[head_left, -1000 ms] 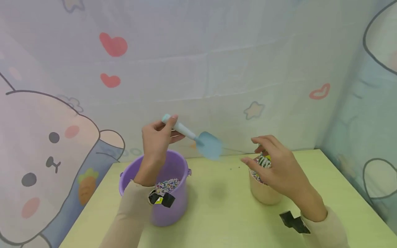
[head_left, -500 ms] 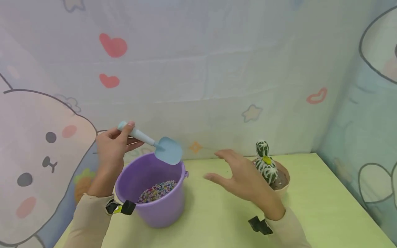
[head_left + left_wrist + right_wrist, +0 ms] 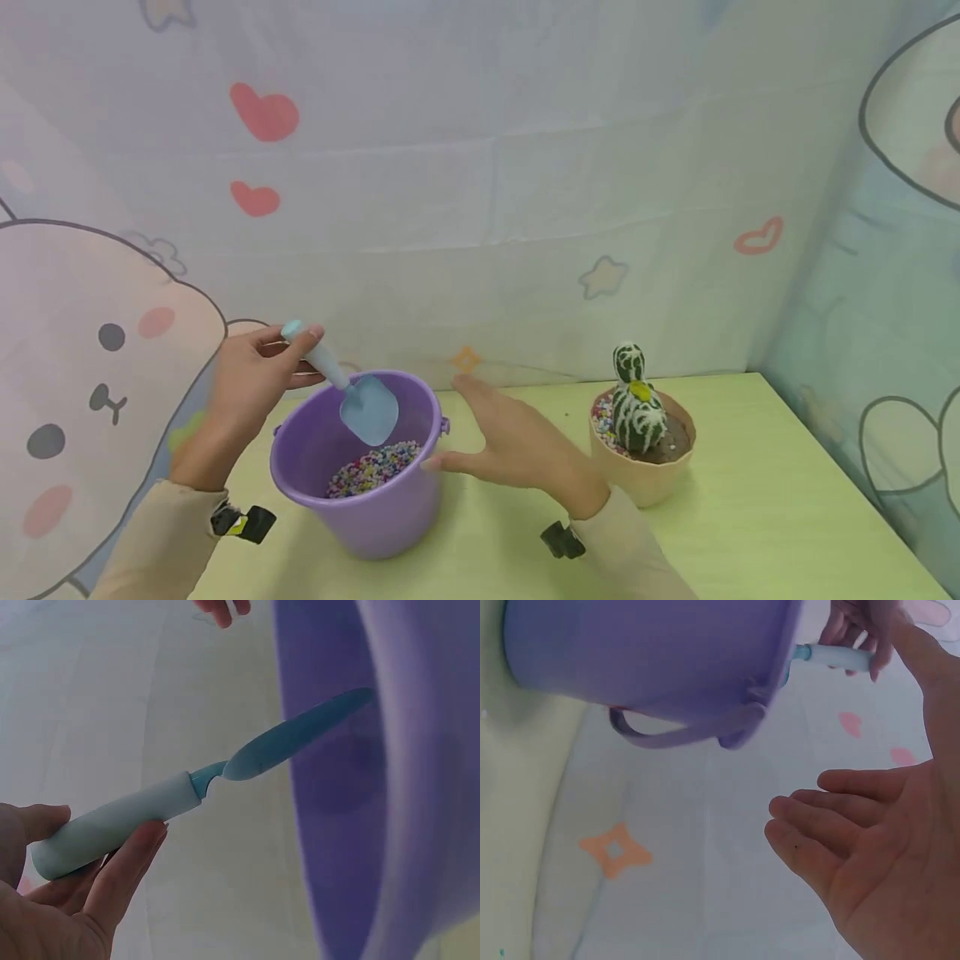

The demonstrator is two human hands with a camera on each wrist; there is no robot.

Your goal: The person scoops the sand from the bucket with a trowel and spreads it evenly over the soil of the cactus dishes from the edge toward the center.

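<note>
My left hand (image 3: 255,379) grips the pale handle of a light blue toy shovel (image 3: 369,410), thumb on one side and fingers on the other. The shovel's blade tilts down into the mouth of a purple bucket (image 3: 390,521), above a layer of small multicoloured beads (image 3: 375,469). In the left wrist view the shovel (image 3: 277,746) reaches across the bucket's rim (image 3: 397,750). My right hand (image 3: 517,442) is spread beside the bucket's right side, holding nothing. Its palm and straight fingers show in the right wrist view, below the bucket's handle (image 3: 682,737).
Right of my right hand stands a beige pot (image 3: 641,483) with a green-and-white cactus (image 3: 637,417) and a yellow flower. Beads cover its left part; brown soil shows at right. A printed cloth (image 3: 480,183) hangs behind the light green table (image 3: 772,500).
From near the pot, both hands have moved left. The shovel has come over the bucket and lowered into its mouth. The right hand has left the pot and come beside the bucket.
</note>
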